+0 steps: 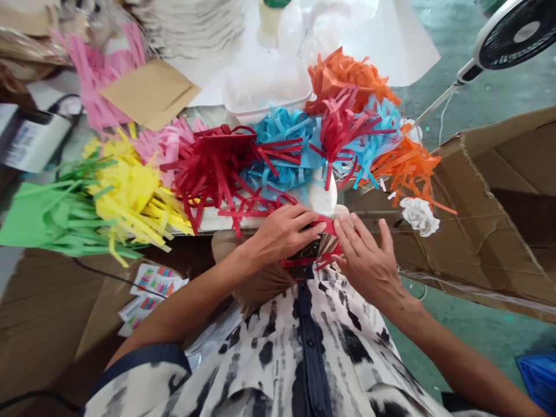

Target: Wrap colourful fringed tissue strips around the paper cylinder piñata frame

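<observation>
2 hands meeting on red fringed paper point(324, 227) by table edge point(212, 224): left hand point(284, 231) curled, pinching it; right hand point(369, 260) flat, fingers spread, pressing; long axis left-right, equally near both

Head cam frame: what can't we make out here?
Head view only.
Red fringed paper: mostly under left hand and right hand; grip unclear.
Fan: cut by top-right corner.
Green-capped bottle: cut by top edge.
Device label, far left: too small to read.
</observation>
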`<state>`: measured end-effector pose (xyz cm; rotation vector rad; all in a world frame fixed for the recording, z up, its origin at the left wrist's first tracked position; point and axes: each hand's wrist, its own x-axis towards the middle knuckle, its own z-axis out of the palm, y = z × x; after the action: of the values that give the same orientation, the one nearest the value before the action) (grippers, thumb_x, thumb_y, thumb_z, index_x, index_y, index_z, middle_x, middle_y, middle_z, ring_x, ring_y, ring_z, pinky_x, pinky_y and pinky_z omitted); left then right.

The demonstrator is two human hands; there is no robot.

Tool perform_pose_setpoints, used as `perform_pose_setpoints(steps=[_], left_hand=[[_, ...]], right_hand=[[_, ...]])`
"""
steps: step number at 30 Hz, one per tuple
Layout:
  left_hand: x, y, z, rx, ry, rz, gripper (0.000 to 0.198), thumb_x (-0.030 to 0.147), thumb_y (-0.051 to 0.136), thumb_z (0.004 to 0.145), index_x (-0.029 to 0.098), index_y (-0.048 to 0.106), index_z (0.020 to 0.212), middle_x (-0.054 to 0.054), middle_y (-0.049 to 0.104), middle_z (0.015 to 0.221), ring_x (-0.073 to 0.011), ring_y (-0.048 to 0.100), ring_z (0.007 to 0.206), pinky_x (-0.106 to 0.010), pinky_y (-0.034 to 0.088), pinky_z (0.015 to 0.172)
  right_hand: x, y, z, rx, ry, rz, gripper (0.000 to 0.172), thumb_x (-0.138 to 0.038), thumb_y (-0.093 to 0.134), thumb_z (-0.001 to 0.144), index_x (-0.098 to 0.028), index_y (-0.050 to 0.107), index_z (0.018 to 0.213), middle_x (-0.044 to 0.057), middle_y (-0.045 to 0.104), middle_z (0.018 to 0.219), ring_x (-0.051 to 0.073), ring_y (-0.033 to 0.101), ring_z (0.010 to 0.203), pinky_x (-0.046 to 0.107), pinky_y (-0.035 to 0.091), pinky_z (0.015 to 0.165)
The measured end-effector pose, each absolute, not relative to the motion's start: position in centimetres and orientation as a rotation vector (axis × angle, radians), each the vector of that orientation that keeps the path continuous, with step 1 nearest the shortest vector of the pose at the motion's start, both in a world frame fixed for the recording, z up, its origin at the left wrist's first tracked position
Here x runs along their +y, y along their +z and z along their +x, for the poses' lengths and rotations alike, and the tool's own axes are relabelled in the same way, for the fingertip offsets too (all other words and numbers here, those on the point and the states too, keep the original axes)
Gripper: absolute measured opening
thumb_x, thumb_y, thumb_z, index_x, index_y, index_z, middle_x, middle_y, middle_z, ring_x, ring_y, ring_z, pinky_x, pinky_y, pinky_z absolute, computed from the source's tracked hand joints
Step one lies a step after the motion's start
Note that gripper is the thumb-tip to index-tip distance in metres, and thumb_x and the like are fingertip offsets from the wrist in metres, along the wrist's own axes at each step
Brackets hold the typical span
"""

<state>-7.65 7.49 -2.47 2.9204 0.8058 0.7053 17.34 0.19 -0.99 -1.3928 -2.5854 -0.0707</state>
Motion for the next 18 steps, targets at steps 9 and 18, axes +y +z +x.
perform_pose_setpoints(steps=[9, 18], left_hand=[[6.8, -2.0, -6.1, 0.994, 0.720, 2.911, 0.029, 0.034, 0.058, 0.107, 0.016, 0.069, 0.128, -0.011, 0.076, 0.118, -0.0238, 0.069, 0.104, -0.039, 0.057, 0.087], [6.1, -1.3, -5.5, 1.163, 0.682, 2.885, 0.031, 0.033, 0.059, 0.107, 0.013, 0.071, 0.128, -0.013, 0.076, 0.122, -0.0257, 0.067, 0.109, -0.042, 0.054, 0.088]], right_hand=[[0.7, 0.6, 17.7, -2.505, -0.069, -1.438, 0.079, -0.035, 0.058, 0.104, -0.015, 0.023, 0.172, 0.019, 0.047, 0.165, 0.040, 0.043, 0.156, 0.072, 0.018, 0.129], [1.7, -1.6, 17.2, -2.455, -0.033, -1.393, 0.069, -0.027, 0.055, 0.105, -0.021, 0.031, 0.170, 0.017, 0.054, 0.160, 0.036, 0.052, 0.150, 0.072, 0.017, 0.129]])
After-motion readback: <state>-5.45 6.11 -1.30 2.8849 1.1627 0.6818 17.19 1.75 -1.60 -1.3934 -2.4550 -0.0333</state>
